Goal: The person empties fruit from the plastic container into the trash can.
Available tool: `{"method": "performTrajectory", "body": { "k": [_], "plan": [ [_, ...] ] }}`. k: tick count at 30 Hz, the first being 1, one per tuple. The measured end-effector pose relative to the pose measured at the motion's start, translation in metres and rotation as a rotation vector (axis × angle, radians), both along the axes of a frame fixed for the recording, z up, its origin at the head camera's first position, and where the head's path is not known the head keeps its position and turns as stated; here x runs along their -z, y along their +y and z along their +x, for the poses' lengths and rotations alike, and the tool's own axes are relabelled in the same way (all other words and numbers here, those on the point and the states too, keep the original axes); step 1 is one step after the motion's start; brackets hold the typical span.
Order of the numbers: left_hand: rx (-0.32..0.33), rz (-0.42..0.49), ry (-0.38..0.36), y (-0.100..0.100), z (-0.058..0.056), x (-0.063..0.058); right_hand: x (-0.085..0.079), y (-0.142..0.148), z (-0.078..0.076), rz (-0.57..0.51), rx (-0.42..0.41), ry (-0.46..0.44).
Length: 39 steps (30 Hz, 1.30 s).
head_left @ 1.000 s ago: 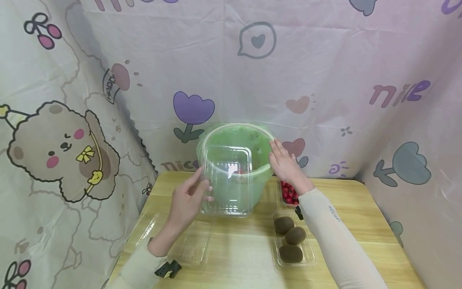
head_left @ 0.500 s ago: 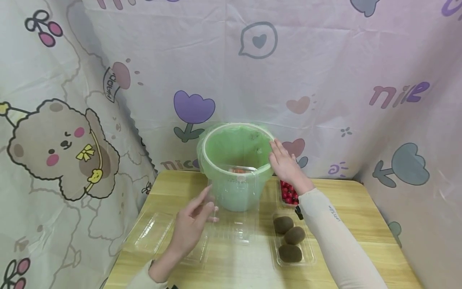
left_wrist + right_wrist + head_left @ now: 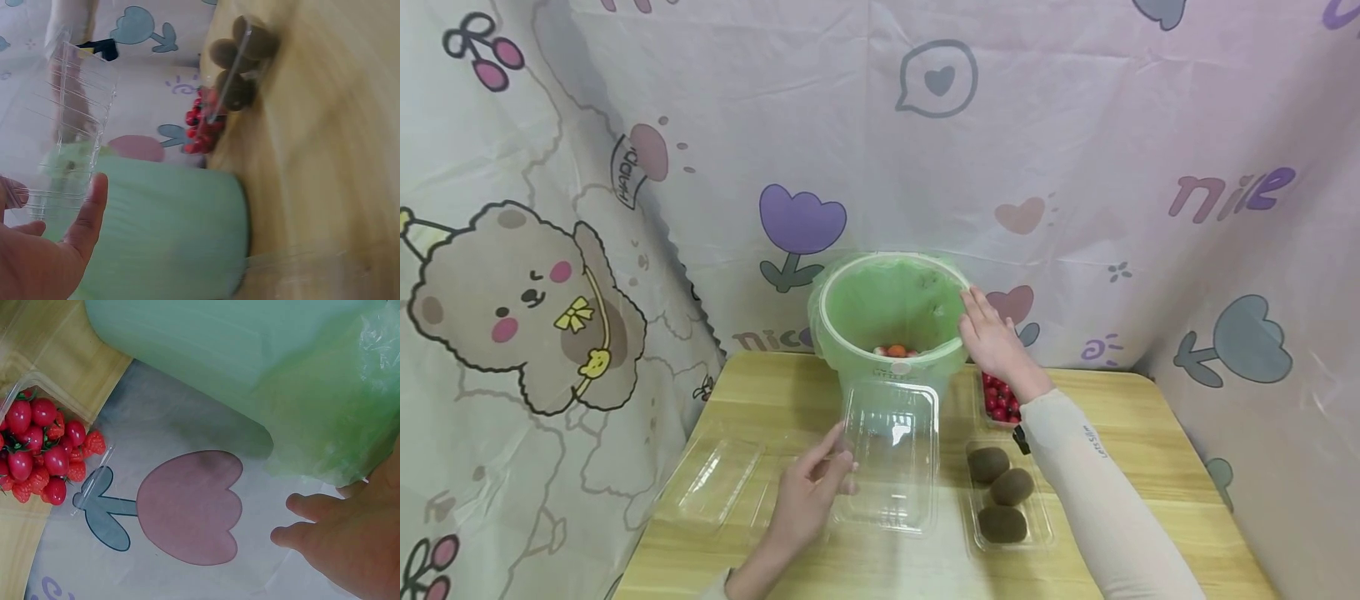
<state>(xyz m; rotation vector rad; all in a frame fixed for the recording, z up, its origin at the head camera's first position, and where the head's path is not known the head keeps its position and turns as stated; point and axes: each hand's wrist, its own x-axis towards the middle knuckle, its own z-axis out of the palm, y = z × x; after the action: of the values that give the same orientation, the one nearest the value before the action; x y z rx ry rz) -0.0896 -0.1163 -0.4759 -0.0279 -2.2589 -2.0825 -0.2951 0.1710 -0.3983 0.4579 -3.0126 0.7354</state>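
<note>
My left hand (image 3: 805, 496) pinches the left edge of a clear plastic box (image 3: 891, 467), thumb and fingers on its wall. The box is tilted up in front of a pale green bucket (image 3: 827, 329) lined with a thin green bag (image 3: 331, 406). In the left wrist view the same clear box (image 3: 75, 106) shows nothing inside. My right hand (image 3: 997, 337) rests straight fingers against the bucket's right rim. Low in the bucket lie orange and reddish-white pieces (image 3: 896, 351), too small to identify.
Right of the bucket stands a clear box of small red fruits (image 3: 37, 444) with green stems. Nearer me, a clear tray (image 3: 1041, 529) holds three kiwis (image 3: 1012, 486). Other clear plastic containers (image 3: 711, 483) lie at left. A printed cloth (image 3: 1075, 125) hangs behind the table.
My left hand has drawn the clear box down and toward me, away from the bucket's opening, uncovering the pieces inside. My right hand has stayed at the rim.
</note>
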Motion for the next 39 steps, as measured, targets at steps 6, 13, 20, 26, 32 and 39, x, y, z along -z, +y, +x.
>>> {"method": "performTrajectory", "body": {
  "k": [6,13,20,26,32,39],
  "plan": [
    [-0.018,0.012,-0.083,0.005,0.002,0.023,-0.001,-0.001,0.000,-0.005,-0.004,-0.003],
    [0.003,-0.001,-0.089,0.011,-0.002,0.052,-0.001,0.001,0.001,-0.012,-0.006,0.004],
    [0.024,-0.017,-0.091,0.017,-0.003,0.074,-0.001,0.001,0.001,-0.016,-0.006,0.005],
    [0.028,-0.063,-0.088,0.024,-0.002,0.086,0.000,0.001,0.000,-0.020,-0.007,0.001],
    [0.052,-0.116,-0.125,0.029,0.000,0.098,0.000,0.002,0.000,-0.025,-0.007,-0.002],
    [0.067,-0.197,-0.106,0.033,0.001,0.111,0.001,0.001,0.000,-0.004,-0.004,0.005]
  ]
}}
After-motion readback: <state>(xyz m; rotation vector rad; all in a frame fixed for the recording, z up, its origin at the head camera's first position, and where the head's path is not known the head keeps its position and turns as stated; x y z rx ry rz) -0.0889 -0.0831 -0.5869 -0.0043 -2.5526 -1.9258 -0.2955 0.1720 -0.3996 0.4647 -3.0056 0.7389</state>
